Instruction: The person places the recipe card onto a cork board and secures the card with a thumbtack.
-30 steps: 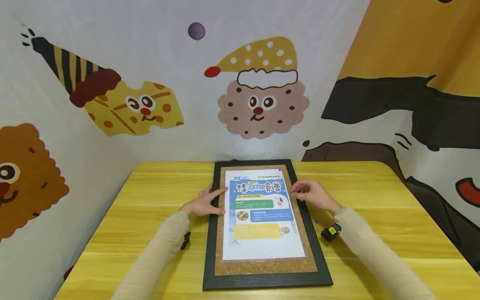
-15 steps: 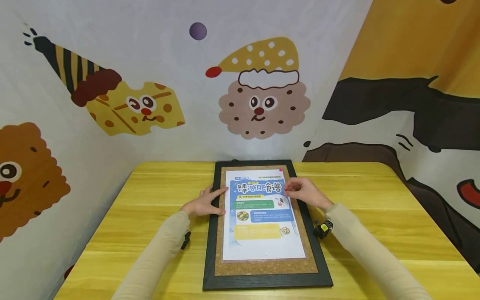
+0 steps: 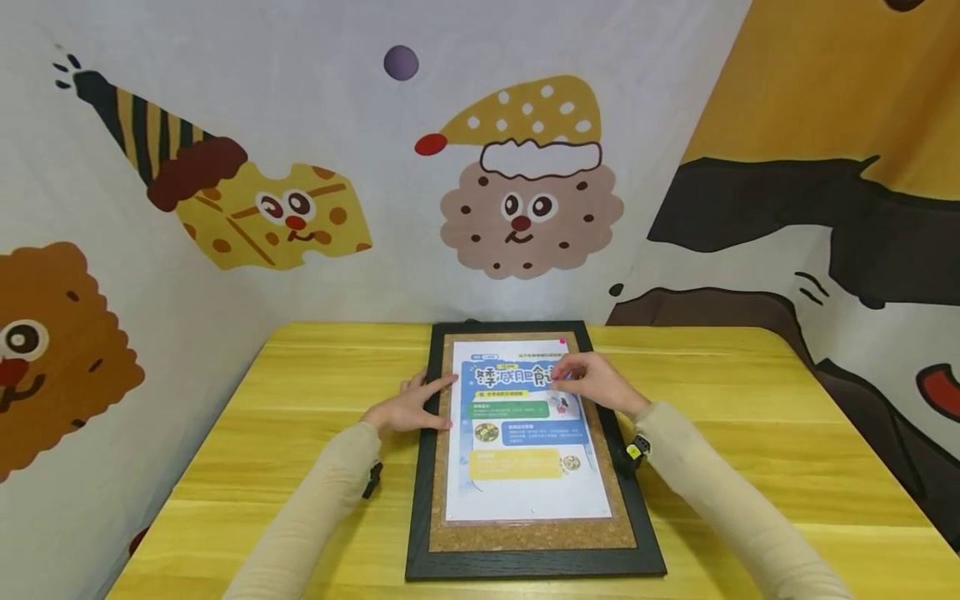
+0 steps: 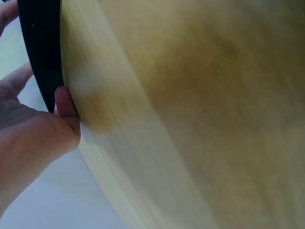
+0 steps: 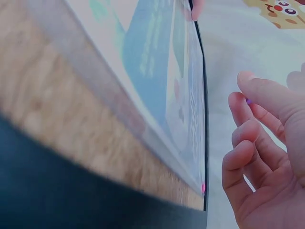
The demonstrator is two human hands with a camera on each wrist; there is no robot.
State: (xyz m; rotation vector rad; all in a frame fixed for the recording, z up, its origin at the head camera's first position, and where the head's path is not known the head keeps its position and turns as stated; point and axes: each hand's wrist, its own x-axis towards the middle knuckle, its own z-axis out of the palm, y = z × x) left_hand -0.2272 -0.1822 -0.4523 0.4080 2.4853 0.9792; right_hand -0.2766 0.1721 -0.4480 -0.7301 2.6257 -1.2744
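- The printed sheet [image 3: 525, 496] lies on the cork board [image 3: 525, 535] in the middle, a pink pin [image 3: 562, 341] at its far right corner.
- A black frame [image 3: 536, 565] borders the cork on the yellow table [image 3: 750, 375], before a cartoon-printed backdrop [image 3: 337, 100].
- A black wrist device [image 3: 634, 451] hides part of the frame's right side.
- The right hand [image 3: 596, 383] covers the heading's right end; thumb and forefinger pinch a small purple piece [image 5: 248, 101].
- The left hand [image 3: 408, 408] is spread across the frame, thumb and forefinger touching the sheet's left edge.
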